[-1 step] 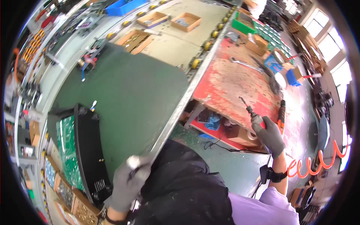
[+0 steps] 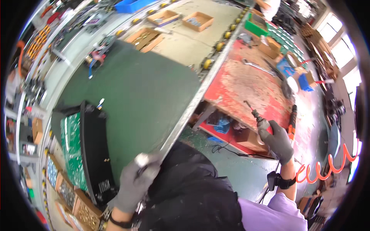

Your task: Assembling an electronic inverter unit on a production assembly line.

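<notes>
My right hand (image 2: 279, 144), in a grey glove, is closed around a power driver (image 2: 263, 122) with a long thin bit. The bit points away from me, over the near part of the red worn workbench (image 2: 246, 82). My left hand (image 2: 137, 181), also gloved in grey, is at the metal rail (image 2: 185, 109) of the conveyor line. Its fingers are curled, and a pale spot shows at their tips; what they hold, if anything, I cannot make out. Left of it a black casing (image 2: 98, 150) with a green panel (image 2: 73, 150) stands on the dark green surface (image 2: 135, 88).
On the bench lie a wrench (image 2: 258, 68) and an orange-and-black tool (image 2: 293, 122). Cardboard trays (image 2: 197, 21) of small parts stand at the far end of the line; several more boxes (image 2: 85, 211) sit at lower left. An orange coiled hose (image 2: 325, 169) hangs at right.
The view has shifted slightly, so the bench and line appear a little further right. My left hand sits slightly higher and further right in the picture. The driver stays in my right hand.
</notes>
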The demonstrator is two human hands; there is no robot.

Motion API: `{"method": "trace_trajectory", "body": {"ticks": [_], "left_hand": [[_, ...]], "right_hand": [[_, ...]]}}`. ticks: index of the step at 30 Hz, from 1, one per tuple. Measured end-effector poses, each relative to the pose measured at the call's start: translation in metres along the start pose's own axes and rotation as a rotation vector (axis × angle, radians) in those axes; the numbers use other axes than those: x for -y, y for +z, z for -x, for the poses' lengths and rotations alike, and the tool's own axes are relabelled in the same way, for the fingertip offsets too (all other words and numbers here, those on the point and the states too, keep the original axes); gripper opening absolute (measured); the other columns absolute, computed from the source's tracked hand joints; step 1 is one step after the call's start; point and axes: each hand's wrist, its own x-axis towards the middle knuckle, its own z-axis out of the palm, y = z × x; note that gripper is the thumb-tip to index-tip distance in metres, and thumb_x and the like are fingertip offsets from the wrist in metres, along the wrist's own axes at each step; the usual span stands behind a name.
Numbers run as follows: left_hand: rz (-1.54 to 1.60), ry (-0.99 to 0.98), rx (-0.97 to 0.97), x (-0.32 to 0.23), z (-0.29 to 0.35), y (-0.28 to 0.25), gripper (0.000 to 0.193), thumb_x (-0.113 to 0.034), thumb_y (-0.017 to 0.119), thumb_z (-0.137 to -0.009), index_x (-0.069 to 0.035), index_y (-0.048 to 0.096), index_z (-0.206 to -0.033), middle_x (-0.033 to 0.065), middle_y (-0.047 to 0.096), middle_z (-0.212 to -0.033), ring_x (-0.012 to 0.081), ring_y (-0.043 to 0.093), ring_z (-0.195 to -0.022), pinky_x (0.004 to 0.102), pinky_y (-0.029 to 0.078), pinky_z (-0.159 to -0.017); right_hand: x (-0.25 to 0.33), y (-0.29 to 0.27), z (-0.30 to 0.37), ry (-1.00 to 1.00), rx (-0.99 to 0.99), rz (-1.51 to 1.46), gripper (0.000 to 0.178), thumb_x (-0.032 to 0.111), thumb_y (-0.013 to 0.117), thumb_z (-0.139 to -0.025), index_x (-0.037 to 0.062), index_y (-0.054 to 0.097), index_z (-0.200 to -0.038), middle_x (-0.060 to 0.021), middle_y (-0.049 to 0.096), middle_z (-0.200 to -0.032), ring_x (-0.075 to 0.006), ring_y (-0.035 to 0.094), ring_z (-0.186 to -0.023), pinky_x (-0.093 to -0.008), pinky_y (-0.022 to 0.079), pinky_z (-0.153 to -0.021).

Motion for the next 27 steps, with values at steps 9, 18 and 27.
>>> {"method": "trace_trajectory", "body": {"ticks": [9,18,27], "left_hand": [[0.195,0.023,-0.219,0.036,0.023,-0.016,0.037,-0.022,0.058,-0.104,-0.002,0.065,-0.134,0.0006,0.065,-0.099,0.0052,0.055,-0.082,0.0217,0.047,-0.069],[0.579,-0.340,-0.608,0.061,0.133,-0.019,0.031,-0.021,0.062,-0.102,0.000,0.072,-0.122,0.0033,0.068,-0.079,0.0082,0.062,-0.067,0.0231,0.048,-0.058],[1.030,-0.061,-0.681,0.097,0.155,-0.020,0.054,-0.058,0.069,-0.095,-0.005,0.058,-0.098,-0.0049,0.044,-0.073,0.0070,0.038,-0.060,0.0223,0.032,-0.054]], "right_hand": [[0.159,0.084,0.044,-0.889,0.734,-0.112,0.054,0.041,0.084,-0.081,0.0081,0.067,-0.120,-0.0199,0.069,-0.080,-0.0408,0.070,-0.078,-0.0471,0.054,-0.070],[0.217,0.131,0.084,-1.335,0.953,0.007,0.059,0.042,0.087,-0.076,0.0057,0.067,-0.118,-0.0177,0.069,-0.079,-0.0390,0.070,-0.074,-0.0464,0.054,-0.066],[0.217,0.152,0.105,-1.462,0.972,-0.090,0.059,0.044,0.086,-0.077,0.0043,0.066,-0.115,-0.0178,0.069,-0.081,-0.0385,0.070,-0.074,-0.0469,0.054,-0.066]]}}
